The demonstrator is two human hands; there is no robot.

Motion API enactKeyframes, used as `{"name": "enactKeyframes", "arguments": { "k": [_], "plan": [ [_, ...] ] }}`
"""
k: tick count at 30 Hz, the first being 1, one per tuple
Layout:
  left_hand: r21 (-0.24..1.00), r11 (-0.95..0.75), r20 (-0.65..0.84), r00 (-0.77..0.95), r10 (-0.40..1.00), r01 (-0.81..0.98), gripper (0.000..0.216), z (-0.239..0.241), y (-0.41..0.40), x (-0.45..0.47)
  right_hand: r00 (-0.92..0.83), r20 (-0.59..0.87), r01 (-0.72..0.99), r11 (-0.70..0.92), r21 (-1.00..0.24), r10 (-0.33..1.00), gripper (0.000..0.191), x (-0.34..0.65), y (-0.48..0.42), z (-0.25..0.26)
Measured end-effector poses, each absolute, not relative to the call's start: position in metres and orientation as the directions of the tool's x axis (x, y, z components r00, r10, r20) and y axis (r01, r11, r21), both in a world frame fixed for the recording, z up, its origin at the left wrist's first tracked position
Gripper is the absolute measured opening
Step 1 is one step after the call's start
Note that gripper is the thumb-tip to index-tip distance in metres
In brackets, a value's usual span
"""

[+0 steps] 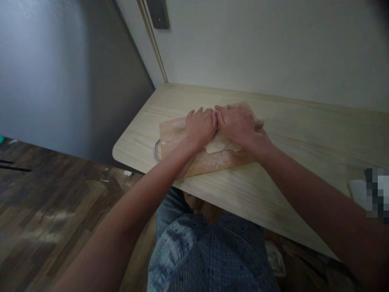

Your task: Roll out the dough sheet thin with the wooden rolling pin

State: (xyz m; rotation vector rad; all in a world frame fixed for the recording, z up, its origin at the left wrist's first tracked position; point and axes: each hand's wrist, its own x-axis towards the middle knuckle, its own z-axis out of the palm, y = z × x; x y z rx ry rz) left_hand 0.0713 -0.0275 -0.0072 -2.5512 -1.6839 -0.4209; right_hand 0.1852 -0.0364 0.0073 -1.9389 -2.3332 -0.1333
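A wooden cutting board, dusted with flour and with a metal ring handle at its left end, lies near the table's front edge. On it is a flattened sheet of pale dough. A rolling pin crosses the dough, its two ends showing on either side of my hands. My left hand is closed over the pin's middle. Beside it, thumbs nearly touching, my right hand presses on the pin's right part. The palms hide most of the pin and the dough's far side.
The pale wooden table stands against a white wall. To the left is a large grey metallic panel. A white object sits at the table's right, beside a blurred-out patch. Scraps litter the wooden floor.
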Motion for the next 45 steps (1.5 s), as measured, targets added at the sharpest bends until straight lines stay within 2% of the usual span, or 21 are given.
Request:
{"name": "enactKeyframes", "arguments": {
  "k": [6, 10, 13, 16, 24, 32, 39, 45],
  "plan": [
    [0.116, -0.365, 0.163, 0.345, 0.924, 0.924, 0.044, -0.003, -0.009, 0.076, -0.216, 0.108, 0.975, 0.221, -0.034, 0.970, 0.041, 0.191, -0.012, 0.005],
    [0.161, -0.297, 0.102, 0.284, 0.953, 0.941, 0.044, -0.002, 0.004, 0.080, -0.177, 0.036, 0.983, 0.178, -0.039, 0.984, 0.040, 0.192, 0.002, 0.008],
    [0.194, -0.263, 0.106, 0.247, 0.963, 0.945, 0.043, -0.002, 0.013, 0.082, -0.137, 0.020, 0.989, 0.138, -0.049, 0.990, 0.044, 0.192, 0.012, 0.008],
    [0.220, -0.240, 0.124, 0.217, 0.968, 0.946, 0.040, -0.003, 0.022, 0.084, -0.120, 0.074, 0.990, 0.124, -0.063, 0.990, 0.048, 0.194, 0.022, 0.004],
    [0.287, -0.165, 0.065, 0.153, 0.986, 0.944, 0.042, -0.007, 0.045, 0.086, -0.100, 0.074, 0.988, 0.107, -0.111, 0.992, 0.044, 0.198, 0.044, -0.007],
    [0.264, -0.154, 0.089, 0.135, 0.987, 0.952, 0.041, -0.004, 0.042, 0.086, -0.012, 0.040, 0.984, 0.019, -0.179, 0.999, 0.043, 0.195, 0.040, -0.004],
    [0.231, -0.161, 0.100, 0.141, 0.985, 0.960, 0.043, -0.003, 0.031, 0.084, -0.037, 0.052, 0.994, 0.042, -0.105, 0.998, 0.043, 0.192, 0.026, 0.004],
    [0.212, -0.186, 0.046, 0.180, 0.983, 0.959, 0.044, 0.002, 0.023, 0.082, -0.160, 0.028, 0.987, 0.160, -0.012, 0.987, 0.043, 0.191, 0.013, 0.011]
  ]
}}
